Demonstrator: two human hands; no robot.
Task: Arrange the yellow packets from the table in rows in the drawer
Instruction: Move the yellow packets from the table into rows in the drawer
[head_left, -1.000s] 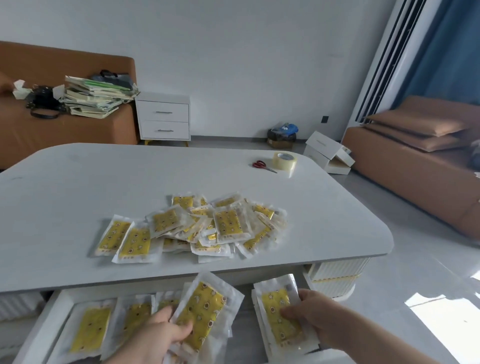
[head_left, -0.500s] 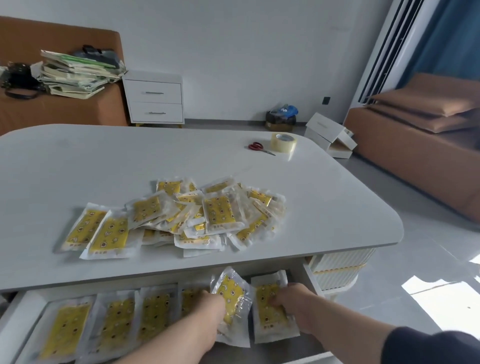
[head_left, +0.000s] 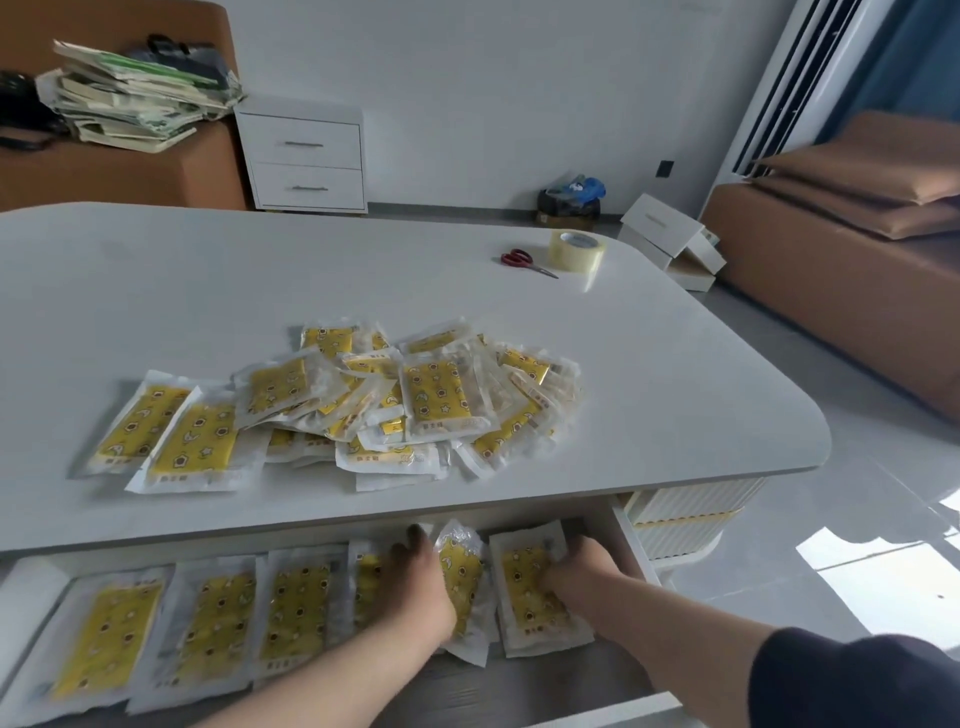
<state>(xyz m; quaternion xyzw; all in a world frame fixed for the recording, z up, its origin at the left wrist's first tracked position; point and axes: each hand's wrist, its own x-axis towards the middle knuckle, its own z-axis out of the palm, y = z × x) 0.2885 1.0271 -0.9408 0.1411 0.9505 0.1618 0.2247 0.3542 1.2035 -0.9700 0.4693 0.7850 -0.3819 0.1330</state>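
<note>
A loose pile of yellow packets (head_left: 363, 400) in clear wrappers lies on the white table (head_left: 260, 280). Below the table's front edge the drawer (head_left: 21, 592) is pulled out, and a row of several yellow packets (head_left: 208, 623) lies flat in it. My left hand (head_left: 415, 587) reaches into the drawer and holds a tilted packet (head_left: 462, 571) down against the row. My right hand (head_left: 576, 571) grips the rightmost packet (head_left: 530, 592) at its right edge, close to the drawer's right wall.
Red scissors (head_left: 522, 260) and a roll of clear tape (head_left: 576, 252) lie at the table's far right. Behind stand a white nightstand (head_left: 306, 156), a brown sofa with stacked papers (head_left: 135, 98), white boxes (head_left: 670, 239) on the floor and a brown bench (head_left: 841, 260) at the right.
Both hands have moved deeper into the drawer. The left hand's packet has come down from a raised, tilted hold to the row. The right hand's packet has slid further back.
</note>
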